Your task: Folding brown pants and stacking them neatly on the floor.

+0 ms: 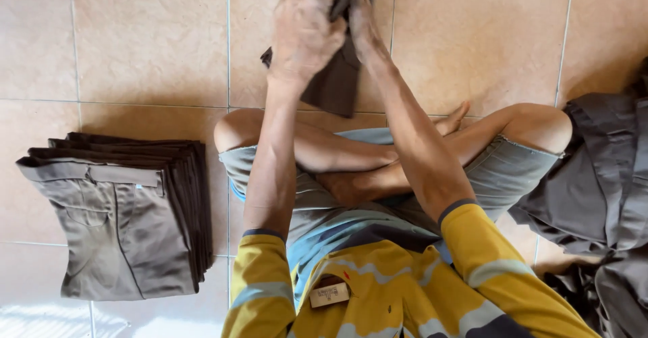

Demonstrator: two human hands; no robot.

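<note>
**Dark cloth held up between both hands over a tiled floor**

A dark brown cloth (pixel 335 74) is held out in front of the crossed legs, above the floor (pixel 148 34). It is gripped at its upper edge by both hands, which are pressed close together at the top of the view. The left hand (pixel 305 31) is closed around the cloth's top, knuckles toward the camera. The right hand (pixel 361 20) is clamped against the same edge from the other side, its fingers partly hidden behind the fabric. The lower part of the cloth hangs free below the hands and ends just above the shins.

To the left, a stack (pixel 125 213) of folded trousers is laid on the floor, well apart from the hands. The top pair is grey-brown, waistband to the upper left, and darker folded edges are seen beneath it along the right side. To the right, a loose heap (pixel 601 196) of grey garments is spread on the floor, touching the knee on that side. No container is seen; the garments lie directly on the tiles.
</note>
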